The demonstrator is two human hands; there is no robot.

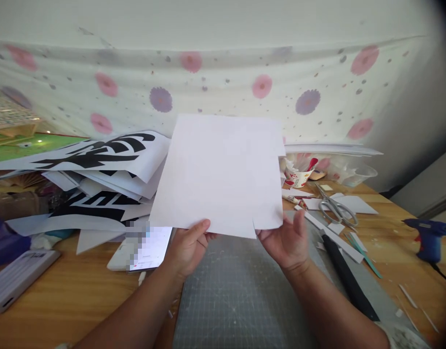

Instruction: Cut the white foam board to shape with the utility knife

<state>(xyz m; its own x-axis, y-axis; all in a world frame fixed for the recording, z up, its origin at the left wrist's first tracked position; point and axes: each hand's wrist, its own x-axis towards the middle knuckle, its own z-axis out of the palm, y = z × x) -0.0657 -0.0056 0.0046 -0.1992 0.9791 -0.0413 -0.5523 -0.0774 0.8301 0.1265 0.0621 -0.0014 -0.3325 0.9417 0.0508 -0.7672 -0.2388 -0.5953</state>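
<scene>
A blank white sheet of paper or thin card (219, 169) is held up, tilted, above the cutting mat. It has a slit in its lower edge near the right and a small step in its right edge. My left hand (189, 247) grips the lower edge, thumb on the front and fingers behind. At the lower right corner is my right hand (286, 240), its thumb raised clear of the sheet and its fingertips partly hidden behind the corner. The grey cutting mat (237, 291) lies beneath both hands.
Papers with black shapes (95, 155) are piled at left, near a lit phone (150, 249) and a white box-like device (23, 278). At right lie scissors (337, 208), a black bar-shaped tool (348, 278), a teal tool (364, 254), paper strips and a blue glue gun (428, 237). A paper cup (297, 178) stands behind.
</scene>
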